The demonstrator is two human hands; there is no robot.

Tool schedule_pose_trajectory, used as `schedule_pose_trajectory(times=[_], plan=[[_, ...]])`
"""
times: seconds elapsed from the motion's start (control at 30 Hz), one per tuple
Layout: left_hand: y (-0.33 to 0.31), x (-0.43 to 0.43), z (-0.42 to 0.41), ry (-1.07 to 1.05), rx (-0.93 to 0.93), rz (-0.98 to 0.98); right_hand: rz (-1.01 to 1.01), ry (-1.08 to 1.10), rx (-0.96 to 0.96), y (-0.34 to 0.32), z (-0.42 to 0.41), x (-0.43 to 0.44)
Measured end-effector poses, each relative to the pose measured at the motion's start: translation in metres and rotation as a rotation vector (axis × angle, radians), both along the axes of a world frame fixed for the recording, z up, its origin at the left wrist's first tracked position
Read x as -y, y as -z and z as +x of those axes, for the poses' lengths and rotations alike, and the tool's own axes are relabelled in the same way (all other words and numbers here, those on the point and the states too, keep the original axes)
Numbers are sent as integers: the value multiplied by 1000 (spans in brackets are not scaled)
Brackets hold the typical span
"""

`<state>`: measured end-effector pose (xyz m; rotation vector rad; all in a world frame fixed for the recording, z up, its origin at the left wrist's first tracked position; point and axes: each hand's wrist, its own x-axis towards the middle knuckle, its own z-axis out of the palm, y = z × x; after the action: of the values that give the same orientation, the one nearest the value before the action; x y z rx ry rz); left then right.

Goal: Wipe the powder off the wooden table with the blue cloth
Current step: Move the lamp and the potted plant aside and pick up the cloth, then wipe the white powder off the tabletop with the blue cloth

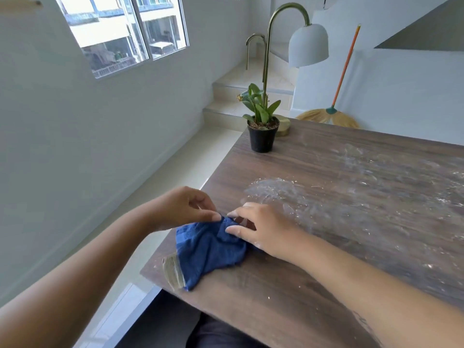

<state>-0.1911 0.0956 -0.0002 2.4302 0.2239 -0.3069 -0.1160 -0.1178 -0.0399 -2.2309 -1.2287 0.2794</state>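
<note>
Left hand (187, 207): pinched top edge of blue cloth (209, 249).
Right hand (261, 228): fingertips gripped same cloth.
Powder (288, 194): just beyond right hand, on wooden table (313, 285).

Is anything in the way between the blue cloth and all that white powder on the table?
Nothing visible blocks it. The blue cloth lies near the table's edge, pinched by the left hand and right hand. The powder begins just beyond the right hand. The potted plant stands farther back, off to the side.
</note>
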Motion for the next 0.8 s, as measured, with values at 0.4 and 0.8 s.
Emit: schedule_pose_trajectory(times=[0.4,0.8], plan=[[-10,53,33,62,152,-147,111,382,33,-37,41,53],[13,174,127,118,313,-282,-24,649,0,-42,75,161]])
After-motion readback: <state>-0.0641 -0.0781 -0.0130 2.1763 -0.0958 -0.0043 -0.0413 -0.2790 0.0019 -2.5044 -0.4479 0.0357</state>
